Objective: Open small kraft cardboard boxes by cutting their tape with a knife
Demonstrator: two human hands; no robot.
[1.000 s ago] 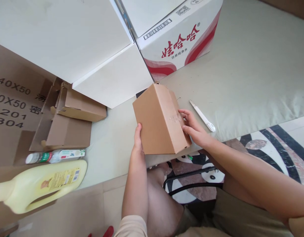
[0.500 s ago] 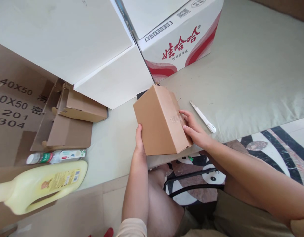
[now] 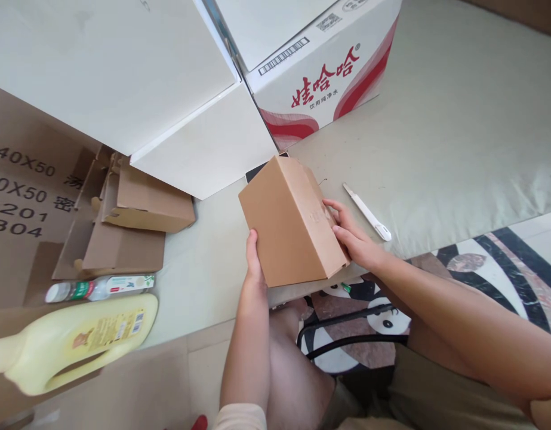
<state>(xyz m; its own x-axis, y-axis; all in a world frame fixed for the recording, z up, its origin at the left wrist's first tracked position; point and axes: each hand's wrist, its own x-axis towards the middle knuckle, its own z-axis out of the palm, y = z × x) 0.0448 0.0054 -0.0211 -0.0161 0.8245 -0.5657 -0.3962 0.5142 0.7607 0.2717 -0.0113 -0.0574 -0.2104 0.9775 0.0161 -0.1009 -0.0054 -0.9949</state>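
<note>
A small brown cardboard box [image 3: 286, 224] stands tilted on the pale green mat [image 3: 436, 131], held between both hands. My left hand [image 3: 254, 263] grips its lower left edge, thumb up along the side. My right hand [image 3: 352, 237] presses its fingers against the box's right face, near a strip of clear tape. A white utility knife [image 3: 367, 212] lies on the mat just right of my right hand.
A white-and-red printed carton [image 3: 320, 65] and a large white box [image 3: 136, 77] stand behind. Flattened and half-folded brown cartons [image 3: 132, 227] lie at left, with a small bottle [image 3: 100, 288] and a yellow jug [image 3: 73, 343]. A panda-patterned stool [image 3: 356, 322] sits below.
The box has tipped slightly, and my left hand has slid a little lower along its left edge. My right hand stays on the right face.
</note>
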